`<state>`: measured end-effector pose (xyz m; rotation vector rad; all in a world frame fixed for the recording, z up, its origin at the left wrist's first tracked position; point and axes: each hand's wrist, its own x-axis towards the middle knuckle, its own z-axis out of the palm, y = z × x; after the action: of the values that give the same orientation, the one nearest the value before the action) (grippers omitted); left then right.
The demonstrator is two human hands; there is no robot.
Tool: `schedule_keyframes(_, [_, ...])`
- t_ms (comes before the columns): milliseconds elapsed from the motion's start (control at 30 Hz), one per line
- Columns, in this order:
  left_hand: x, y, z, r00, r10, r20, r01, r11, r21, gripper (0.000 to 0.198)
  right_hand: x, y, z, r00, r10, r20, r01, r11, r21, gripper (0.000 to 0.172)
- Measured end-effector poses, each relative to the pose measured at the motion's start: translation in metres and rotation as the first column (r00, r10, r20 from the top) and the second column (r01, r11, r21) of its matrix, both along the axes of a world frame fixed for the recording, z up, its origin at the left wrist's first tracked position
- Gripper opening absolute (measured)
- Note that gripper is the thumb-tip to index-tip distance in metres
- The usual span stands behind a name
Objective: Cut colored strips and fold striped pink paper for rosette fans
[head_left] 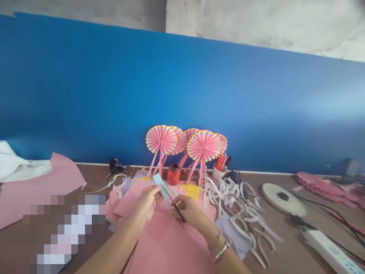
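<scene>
Pale blue paper strip (161,186): head view, raised over the pink sheets (171,243) on the bench (291,253), nearer the wearer than the red roll (173,177). Left hand (147,202): fingers pinching the strip near its edge. Right hand (189,211): fingers curled round a dark-handled tool (180,214), working end beside the strip; scissors or knife, cannot tell. Judgement on handling: strip best held taut and flat, left fingertips clear of the tool's line, tool guided with light, even pressure so thin paper does not buckle. Labels: no brand or writing legible on red roll or power strip (330,247).
</scene>
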<state>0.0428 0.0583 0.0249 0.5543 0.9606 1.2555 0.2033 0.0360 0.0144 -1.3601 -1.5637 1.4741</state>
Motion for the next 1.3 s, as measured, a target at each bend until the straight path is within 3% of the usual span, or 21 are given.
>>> schedule_keyframes(500, [0.001, -0.003, 0.000, 0.999, -0.040, -0.016, 0.041, 0.998, 0.039, 0.004, 0.000, 0.000, 0.000, 1.000, -0.014, 0.006, 0.014, 1.000, 0.022, 0.019])
schedule_keyframes(933, [0.008, -0.009, -0.001, 0.994, -0.110, -0.017, 0.111, 0.993, 0.049, 0.010, 0.000, 0.002, -0.008, 0.999, -0.048, -0.014, 0.048, 0.999, 0.024, 0.018])
schedule_keyframes(1300, [0.011, -0.012, -0.001, 0.985, -0.166, -0.047, 0.167, 0.986, 0.017, 0.006, -0.002, 0.003, -0.007, 0.995, -0.084, -0.052, 0.084, 0.996, -0.003, 0.026])
